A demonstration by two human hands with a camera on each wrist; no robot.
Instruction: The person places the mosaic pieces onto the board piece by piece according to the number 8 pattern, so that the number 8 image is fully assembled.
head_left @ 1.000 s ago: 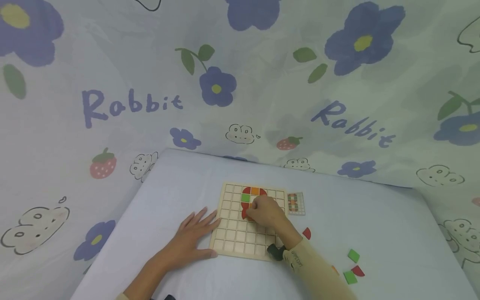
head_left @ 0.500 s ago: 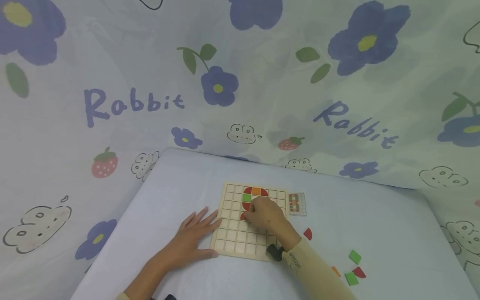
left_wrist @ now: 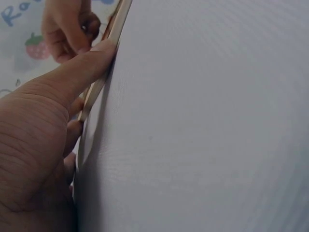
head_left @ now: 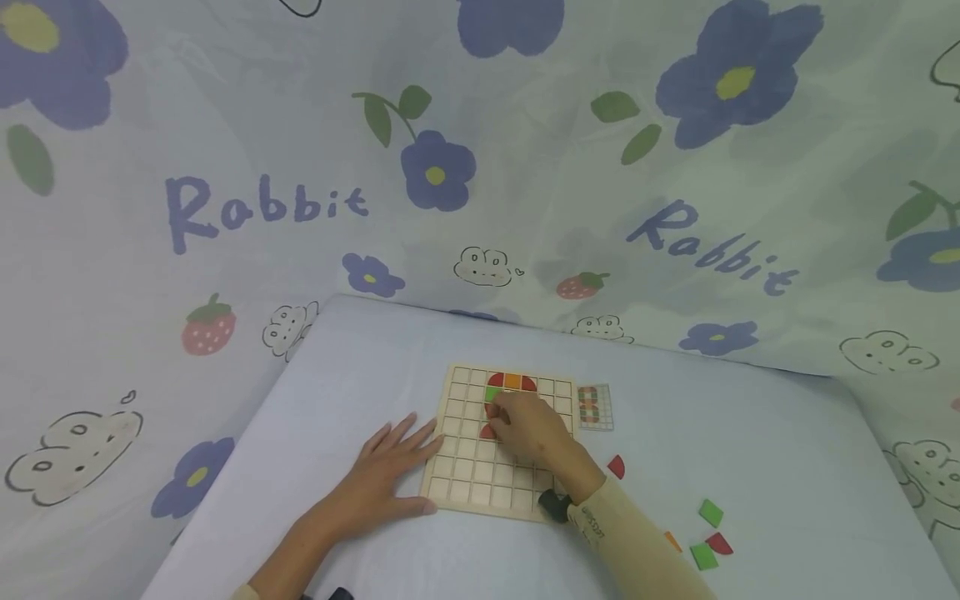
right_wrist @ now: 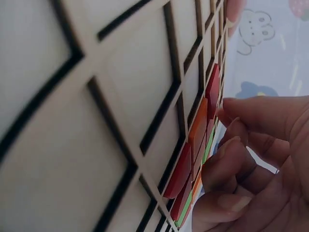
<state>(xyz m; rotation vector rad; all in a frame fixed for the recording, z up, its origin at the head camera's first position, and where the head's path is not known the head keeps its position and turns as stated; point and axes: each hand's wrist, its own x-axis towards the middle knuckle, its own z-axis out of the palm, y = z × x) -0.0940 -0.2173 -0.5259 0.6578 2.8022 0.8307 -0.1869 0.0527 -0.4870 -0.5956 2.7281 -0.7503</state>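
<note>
My left hand lies with fingers spread and straight against the left edge of a wooden grid board. In the left wrist view its thumb touches the board's rim. Over the board's upper middle, my right hand has bent fingers, the thumb and index tips close together beside a red quarter-round tile. No tile shows between those tips, though part of the grip is hidden. An orange square tile sits between two red tiles in the top row, above a green square tile. The right hand covers other tiles, some visible as red and orange pieces.
A small pattern card lies against the board's right edge. Loose on the white table are a red quarter-round piece, green squares, another red piece and an orange piece. A patterned curtain surrounds the table.
My right fingertips have left the lower red tile, which now lies in its cell, and shifted slightly up toward the red tile above. The left hand stays put.
</note>
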